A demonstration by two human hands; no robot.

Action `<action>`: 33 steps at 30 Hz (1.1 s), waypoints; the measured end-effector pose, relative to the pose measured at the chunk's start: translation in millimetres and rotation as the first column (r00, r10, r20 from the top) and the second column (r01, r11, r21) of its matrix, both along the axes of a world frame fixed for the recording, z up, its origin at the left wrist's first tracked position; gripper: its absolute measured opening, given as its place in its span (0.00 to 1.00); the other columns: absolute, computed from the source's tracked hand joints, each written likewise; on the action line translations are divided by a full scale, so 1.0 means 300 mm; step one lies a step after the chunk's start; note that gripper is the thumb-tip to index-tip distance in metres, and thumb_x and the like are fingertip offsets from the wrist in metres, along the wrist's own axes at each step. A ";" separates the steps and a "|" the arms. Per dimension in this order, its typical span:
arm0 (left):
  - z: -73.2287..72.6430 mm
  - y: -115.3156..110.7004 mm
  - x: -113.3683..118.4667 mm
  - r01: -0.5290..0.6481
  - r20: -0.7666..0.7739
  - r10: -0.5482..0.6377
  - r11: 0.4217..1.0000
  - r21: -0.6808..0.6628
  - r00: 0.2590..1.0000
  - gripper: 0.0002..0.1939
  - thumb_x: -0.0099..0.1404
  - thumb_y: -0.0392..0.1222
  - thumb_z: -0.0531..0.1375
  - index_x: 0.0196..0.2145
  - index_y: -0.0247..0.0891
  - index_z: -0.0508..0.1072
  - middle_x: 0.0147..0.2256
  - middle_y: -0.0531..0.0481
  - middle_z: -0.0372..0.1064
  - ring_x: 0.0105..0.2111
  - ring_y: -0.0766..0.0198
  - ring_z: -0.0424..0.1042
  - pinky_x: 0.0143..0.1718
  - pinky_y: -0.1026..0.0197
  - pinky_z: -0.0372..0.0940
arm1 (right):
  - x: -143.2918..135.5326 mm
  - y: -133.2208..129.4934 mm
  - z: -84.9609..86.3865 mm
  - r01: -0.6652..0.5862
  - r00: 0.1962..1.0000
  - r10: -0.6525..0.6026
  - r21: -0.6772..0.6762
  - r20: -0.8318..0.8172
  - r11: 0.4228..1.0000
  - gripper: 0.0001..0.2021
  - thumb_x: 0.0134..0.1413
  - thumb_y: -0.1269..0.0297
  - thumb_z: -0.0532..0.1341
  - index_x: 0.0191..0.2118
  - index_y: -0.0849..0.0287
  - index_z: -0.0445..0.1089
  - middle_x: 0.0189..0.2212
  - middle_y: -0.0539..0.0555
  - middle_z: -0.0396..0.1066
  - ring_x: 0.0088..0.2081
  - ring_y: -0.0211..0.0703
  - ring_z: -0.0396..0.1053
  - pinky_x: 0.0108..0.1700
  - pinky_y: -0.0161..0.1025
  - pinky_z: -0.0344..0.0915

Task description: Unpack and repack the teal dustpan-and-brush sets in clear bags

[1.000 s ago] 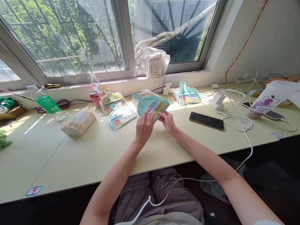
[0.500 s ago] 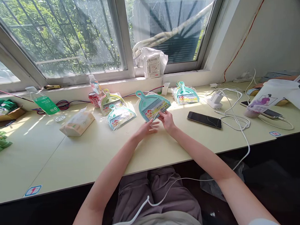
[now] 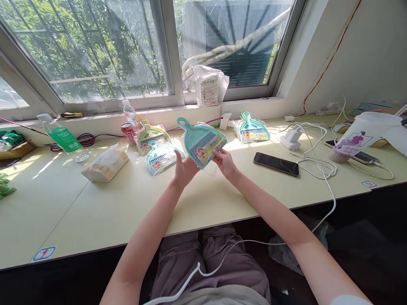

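A teal dustpan-and-brush set in clear wrapping, with a printed label, is raised over the table, tilted with its handle to the upper left. My right hand pinches its lower right corner. At its lower left edge, my left hand is open, thumb stretched up and apart, the other fingers partly hidden behind the set. Left of it lie a smaller light-blue wrapped set and a yellow-green wrapped set. More wrapped teal sets lie in a pile to the right, near the wall.
On the cream table are a tissue pack, a green-labelled bottle and a red can. To the right are a black phone, tangled white cables and a drink cup. A window runs behind.
My left hand has shifted left and spread its thumb away from the dustpan's bottom edge. The set has moved slightly left and tipped; my right hand keeps hold of its corner.
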State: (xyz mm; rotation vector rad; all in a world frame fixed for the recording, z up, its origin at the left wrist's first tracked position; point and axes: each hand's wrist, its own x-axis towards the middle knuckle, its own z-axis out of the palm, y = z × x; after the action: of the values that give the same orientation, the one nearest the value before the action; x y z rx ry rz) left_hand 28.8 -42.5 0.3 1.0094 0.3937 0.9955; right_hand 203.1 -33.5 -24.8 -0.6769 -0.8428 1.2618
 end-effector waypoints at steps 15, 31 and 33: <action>-0.006 0.005 -0.006 -0.118 0.254 0.172 0.969 -0.215 0.952 0.24 0.69 0.53 0.51 0.54 0.36 0.71 0.47 0.41 0.74 0.53 0.47 0.70 0.54 0.42 0.64 | -0.065 -0.049 0.000 -0.315 0.944 0.312 0.005 0.111 0.949 0.18 0.43 0.60 0.72 0.41 0.60 0.76 0.42 0.56 0.78 0.44 0.50 0.76 0.50 0.46 0.74; -0.072 0.029 0.052 -0.487 -0.153 0.484 0.873 0.025 0.861 0.28 0.59 0.58 0.63 0.53 0.41 0.67 0.50 0.45 0.72 0.50 0.52 0.71 0.45 0.55 0.69 | -0.033 0.006 -0.049 -0.023 1.000 0.023 0.006 0.002 1.000 0.13 0.45 0.63 0.69 0.39 0.57 0.72 0.43 0.54 0.77 0.51 0.51 0.73 0.54 0.49 0.72; -0.080 0.037 0.049 -0.457 -0.248 0.457 0.887 0.063 0.854 0.27 0.59 0.57 0.64 0.50 0.39 0.68 0.48 0.43 0.73 0.47 0.52 0.73 0.42 0.56 0.70 | -0.031 0.009 -0.051 -0.005 1.000 0.005 -0.004 0.008 1.000 0.12 0.45 0.63 0.69 0.38 0.57 0.72 0.43 0.54 0.77 0.51 0.51 0.73 0.54 0.48 0.72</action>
State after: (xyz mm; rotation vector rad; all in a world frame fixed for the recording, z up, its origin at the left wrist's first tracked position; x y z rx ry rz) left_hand 43.6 -31.5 -23.6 1.0736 0.8814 1.2936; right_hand 193.8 -30.9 -40.0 -0.6842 -0.8493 1.2659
